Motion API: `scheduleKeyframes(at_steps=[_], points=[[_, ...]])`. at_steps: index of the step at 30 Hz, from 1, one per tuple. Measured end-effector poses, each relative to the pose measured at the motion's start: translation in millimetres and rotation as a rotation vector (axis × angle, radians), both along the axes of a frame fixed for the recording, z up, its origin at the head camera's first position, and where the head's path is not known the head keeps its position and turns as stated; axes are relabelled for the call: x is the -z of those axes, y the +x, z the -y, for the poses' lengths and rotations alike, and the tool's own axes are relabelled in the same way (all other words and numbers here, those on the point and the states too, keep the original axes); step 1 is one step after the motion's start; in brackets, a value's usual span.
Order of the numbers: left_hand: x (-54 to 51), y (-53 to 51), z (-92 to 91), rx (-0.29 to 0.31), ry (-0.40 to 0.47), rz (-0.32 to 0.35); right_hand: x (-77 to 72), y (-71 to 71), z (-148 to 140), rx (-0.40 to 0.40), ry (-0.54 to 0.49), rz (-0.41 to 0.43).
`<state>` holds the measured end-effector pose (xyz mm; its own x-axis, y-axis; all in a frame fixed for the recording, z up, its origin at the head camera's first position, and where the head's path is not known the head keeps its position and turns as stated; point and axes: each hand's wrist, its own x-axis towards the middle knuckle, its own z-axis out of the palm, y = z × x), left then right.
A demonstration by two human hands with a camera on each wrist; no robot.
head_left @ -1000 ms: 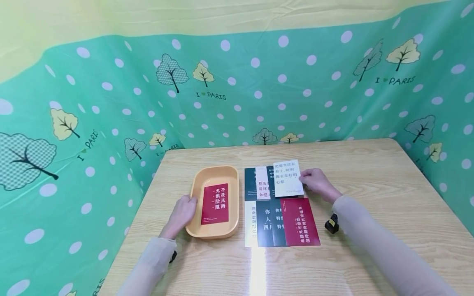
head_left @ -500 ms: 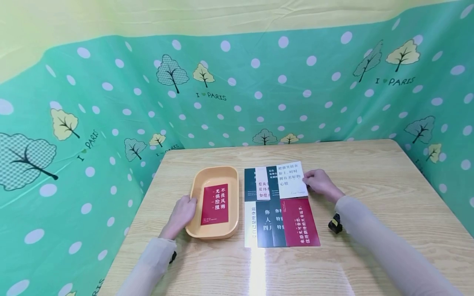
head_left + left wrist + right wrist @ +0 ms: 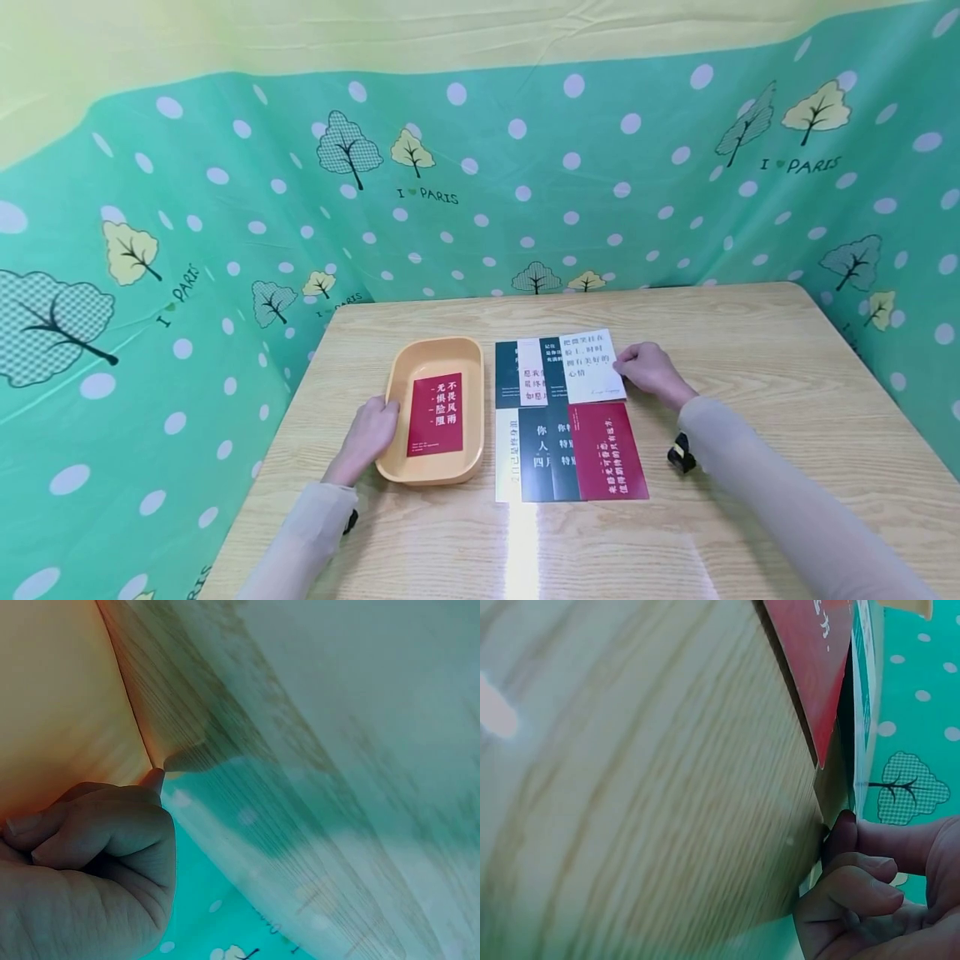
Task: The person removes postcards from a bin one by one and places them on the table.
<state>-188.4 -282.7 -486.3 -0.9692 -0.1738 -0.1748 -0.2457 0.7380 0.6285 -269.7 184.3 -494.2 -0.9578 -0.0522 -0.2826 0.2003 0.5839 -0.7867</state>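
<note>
In the head view my right hand (image 3: 651, 371) pinches the right edge of a white card (image 3: 592, 367) printed with Chinese characters. That card lies at the right end of an upper row, overlapping a dark green card (image 3: 554, 367). The right wrist view shows the white card (image 3: 863, 697) edge-on between thumb and fingertip. At the left, my left hand (image 3: 370, 433) grips the side of a yellow-orange plastic tray (image 3: 435, 479). A red card (image 3: 435, 414) lies inside the tray. From the left wrist, curled fingers are seen beside the tray wall (image 3: 67, 697).
A lower row holds a white card (image 3: 507, 454), dark green cards (image 3: 536, 475) and a red card (image 3: 611, 454). A pink card (image 3: 533, 387) sits in the upper row. Everything rests on a wooden table (image 3: 720, 333), with a green patterned curtain (image 3: 570, 192) behind it.
My right hand has moved slightly right with the white card, exposing more of the dark green card on its left, then nearly stopped. The left hand and tray have stayed put.
</note>
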Motion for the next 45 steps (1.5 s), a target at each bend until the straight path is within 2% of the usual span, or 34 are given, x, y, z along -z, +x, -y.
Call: scheduleKeyframes(at_steps=[11,23,45], points=[[1.8,-1.3,0.1,-0.007,0.022,0.02,-0.5,0.2,-1.5,0.005,0.003,-0.024],[1.1,-1.4,-0.4,-0.003,0.014,0.011,1.7,-2.5,-0.2,-0.005,0.063,-0.041],[0.1,-1.4,0.8,0.003,0.001,0.004,1.2,-7.0,0.4,-0.009,0.074,0.016]])
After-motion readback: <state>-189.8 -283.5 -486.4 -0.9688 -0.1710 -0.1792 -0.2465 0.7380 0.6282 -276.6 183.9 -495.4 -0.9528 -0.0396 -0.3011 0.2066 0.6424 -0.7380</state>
